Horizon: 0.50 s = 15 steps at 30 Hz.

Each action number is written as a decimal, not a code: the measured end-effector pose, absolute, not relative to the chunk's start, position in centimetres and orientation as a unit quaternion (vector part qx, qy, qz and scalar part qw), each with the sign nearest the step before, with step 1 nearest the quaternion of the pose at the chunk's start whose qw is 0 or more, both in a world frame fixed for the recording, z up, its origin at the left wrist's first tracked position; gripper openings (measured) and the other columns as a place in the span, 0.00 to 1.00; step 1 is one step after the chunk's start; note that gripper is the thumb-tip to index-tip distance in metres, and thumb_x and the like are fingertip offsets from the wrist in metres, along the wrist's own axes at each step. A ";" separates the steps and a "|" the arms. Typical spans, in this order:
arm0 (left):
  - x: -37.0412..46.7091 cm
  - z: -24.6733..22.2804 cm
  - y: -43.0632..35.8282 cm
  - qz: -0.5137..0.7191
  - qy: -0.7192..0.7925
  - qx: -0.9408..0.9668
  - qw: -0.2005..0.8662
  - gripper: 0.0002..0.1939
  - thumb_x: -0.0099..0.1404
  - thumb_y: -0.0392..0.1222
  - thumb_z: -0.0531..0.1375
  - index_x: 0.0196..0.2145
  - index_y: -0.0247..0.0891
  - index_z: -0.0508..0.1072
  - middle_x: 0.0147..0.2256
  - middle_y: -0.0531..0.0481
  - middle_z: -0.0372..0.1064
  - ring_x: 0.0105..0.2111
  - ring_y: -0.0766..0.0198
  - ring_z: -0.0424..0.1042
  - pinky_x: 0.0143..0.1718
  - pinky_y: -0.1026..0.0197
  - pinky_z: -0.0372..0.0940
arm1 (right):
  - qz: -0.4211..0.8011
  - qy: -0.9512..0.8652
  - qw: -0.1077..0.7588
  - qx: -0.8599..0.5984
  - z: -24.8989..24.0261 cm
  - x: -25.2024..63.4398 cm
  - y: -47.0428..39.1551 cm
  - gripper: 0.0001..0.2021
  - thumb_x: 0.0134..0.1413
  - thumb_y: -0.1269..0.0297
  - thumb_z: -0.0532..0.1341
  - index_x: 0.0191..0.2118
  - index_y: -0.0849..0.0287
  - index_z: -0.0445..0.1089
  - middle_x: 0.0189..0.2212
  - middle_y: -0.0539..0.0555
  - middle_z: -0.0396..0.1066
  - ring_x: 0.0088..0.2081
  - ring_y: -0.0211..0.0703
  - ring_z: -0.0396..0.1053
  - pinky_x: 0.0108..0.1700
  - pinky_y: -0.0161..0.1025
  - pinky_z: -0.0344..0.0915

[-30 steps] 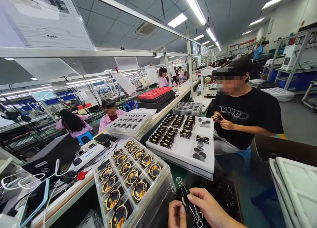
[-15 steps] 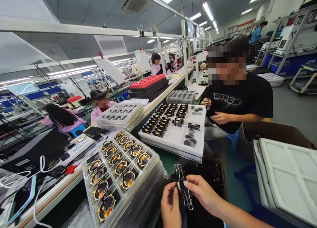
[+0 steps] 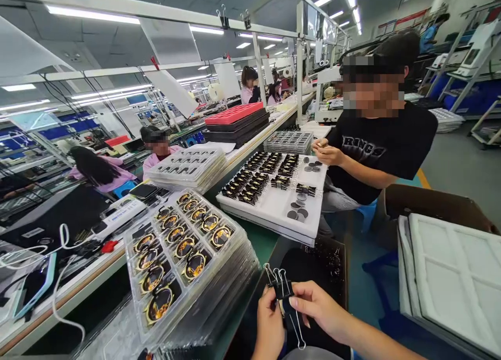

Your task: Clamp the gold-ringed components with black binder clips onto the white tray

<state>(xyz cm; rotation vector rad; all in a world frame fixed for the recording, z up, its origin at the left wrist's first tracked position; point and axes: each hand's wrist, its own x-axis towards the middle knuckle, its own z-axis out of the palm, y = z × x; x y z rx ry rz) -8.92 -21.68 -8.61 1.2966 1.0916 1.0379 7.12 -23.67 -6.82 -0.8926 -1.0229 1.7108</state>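
Low in the middle, both hands hold a round, gold-edged watch case [image 3: 282, 309] with black binder clips [image 3: 282, 288] on it. The clips' wire handles stick out above and below. My left hand [image 3: 269, 321] is closed round its left side, partly behind it. My right hand [image 3: 319, 307] pinches it from the right, thumb and fingers on the clip and case. To the left, a clear plastic tray [image 3: 180, 270] on a tall stack carries several gold-rimmed watch cases [image 3: 195, 263]. Beyond my hands, a white foam tray [image 3: 270, 222] bears rows of clipped pieces [image 3: 250, 182] and grey discs [image 3: 298, 214].
A co-worker in a black shirt [image 3: 376, 146] sits beyond the foam tray. White foam trays [image 3: 457, 276] stand at the right by a brown box [image 3: 442, 203]. Other stacked plastic trays [image 3: 188, 167] and red and black trays [image 3: 235, 117] line the bench. Loose clips lie in a dark box [image 3: 332, 263].
The view has shifted slightly. My hands have turned the clipped case, and its upper clip handles now stand closer together. The co-worker's two hands have come together around a small object.
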 end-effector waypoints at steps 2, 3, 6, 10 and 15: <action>-8.8 -8.8 -21.8 0.423 0.470 0.515 0.579 0.22 0.59 0.60 0.67 0.36 0.36 0.82 0.36 0.43 0.78 0.38 0.52 0.75 0.44 0.55 0.70 | 0.730 -0.355 0.462 -0.356 -7.2 7.0 -23.9 0.24 0.46 0.44 0.74 0.31 0.63 0.75 0.24 0.50 0.66 0.23 0.34 0.61 0.25 0.31 0.60; -8.8 -9.0 -21.9 0.422 0.480 0.501 0.583 0.23 0.58 0.60 0.67 0.36 0.35 0.82 0.35 0.43 0.78 0.38 0.52 0.75 0.43 0.55 0.70 | 0.748 -0.313 0.464 -0.358 -7.2 7.0 -23.9 0.23 0.44 0.45 0.75 0.31 0.63 0.74 0.23 0.49 0.66 0.23 0.34 0.62 0.24 0.31 0.59; -9.1 -9.6 -21.7 0.444 0.498 0.491 0.560 0.22 0.60 0.60 0.66 0.39 0.36 0.82 0.38 0.43 0.79 0.41 0.51 0.75 0.48 0.53 0.69 | 0.775 -0.224 0.459 -0.372 -6.7 7.2 -24.0 0.22 0.40 0.47 0.77 0.33 0.60 0.75 0.25 0.49 0.67 0.25 0.35 0.63 0.22 0.30 0.57; -10.0 -10.7 -21.7 0.462 0.526 0.468 0.540 0.27 0.60 0.64 0.64 0.42 0.38 0.82 0.46 0.40 0.78 0.49 0.47 0.74 0.57 0.49 0.65 | 0.740 -0.341 0.444 -0.372 -6.5 7.2 -23.8 0.23 0.46 0.44 0.74 0.32 0.61 0.75 0.26 0.51 0.68 0.26 0.36 0.63 0.27 0.33 0.61; -10.8 -10.7 -22.3 0.431 0.482 0.556 0.522 0.28 0.64 0.66 0.60 0.45 0.39 0.82 0.47 0.40 0.77 0.50 0.47 0.73 0.55 0.50 0.65 | 0.622 -0.438 0.471 -0.446 -8.1 6.5 -23.1 0.26 0.52 0.38 0.68 0.29 0.60 0.69 0.23 0.47 0.60 0.26 0.36 0.59 0.27 0.33 0.61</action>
